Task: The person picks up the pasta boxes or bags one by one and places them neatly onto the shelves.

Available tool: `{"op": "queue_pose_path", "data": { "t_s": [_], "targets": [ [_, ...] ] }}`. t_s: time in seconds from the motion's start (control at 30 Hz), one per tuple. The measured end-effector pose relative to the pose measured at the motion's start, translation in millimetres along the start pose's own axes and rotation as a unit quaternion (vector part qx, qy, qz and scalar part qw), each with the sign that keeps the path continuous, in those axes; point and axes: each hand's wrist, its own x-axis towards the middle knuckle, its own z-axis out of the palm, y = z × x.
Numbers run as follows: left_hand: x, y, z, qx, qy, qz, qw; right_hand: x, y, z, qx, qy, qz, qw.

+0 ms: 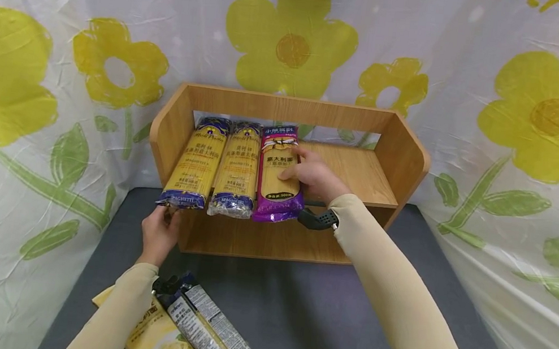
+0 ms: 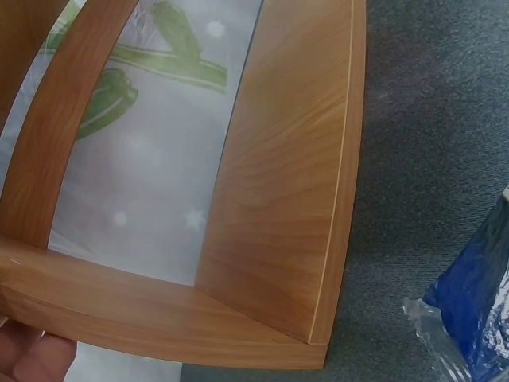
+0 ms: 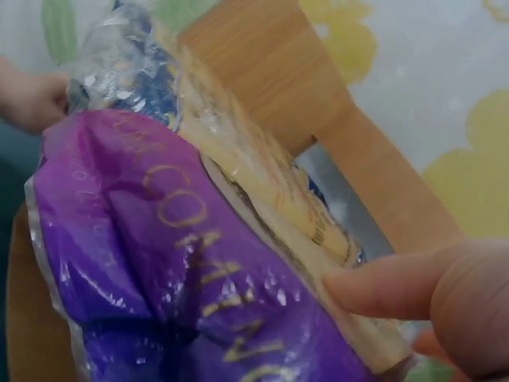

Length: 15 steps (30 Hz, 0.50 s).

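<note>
A purple-and-yellow pack of spaghetti (image 1: 272,196) lies on the upper board of a small wooden shelf (image 1: 287,104), its bottom end jutting past the front edge. My right hand (image 1: 317,175) holds it by its right side, thumb on the front of the wrapper. To its left are two blue-ended spaghetti packs, a middle one (image 1: 237,164) and a left one (image 1: 196,163). Below the left pack, my left hand (image 1: 159,233) grips the shelf's left side; in the left wrist view its fingertips (image 2: 44,358) bend against the wooden edge, the rest hidden.
On the dark grey table (image 1: 306,314) in front lie a yellow pasta packet (image 1: 165,333), partly under the left forearm, and a blue-ended pack (image 1: 212,327) with its label side up. A flower-printed curtain (image 1: 521,109) surrounds the table. The shelf has a lower compartment (image 1: 262,241).
</note>
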Motion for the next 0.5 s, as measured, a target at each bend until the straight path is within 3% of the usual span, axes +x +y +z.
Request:
{"op": "queue_pose_path", "data": {
  "t_s": [0.07, 0.2, 0.5],
  "targets": [
    [0.6, -0.1, 0.6, -0.002, 0.000, -0.001, 1.0000, -3, -2, -1, -0.063, 0.025, -0.025, 0.997],
    [0.4, -0.6, 1.2, -0.011, -0.001, -0.003, 0.9999, -8, -4, 1, -0.171, 0.082, -0.050, 0.981],
    [-1.9, 0.0, 2.7, -0.018, 0.013, -0.006, 0.9997, -14, 3, 1, -0.170, 0.130, -0.050, 0.976]
  ]
}}
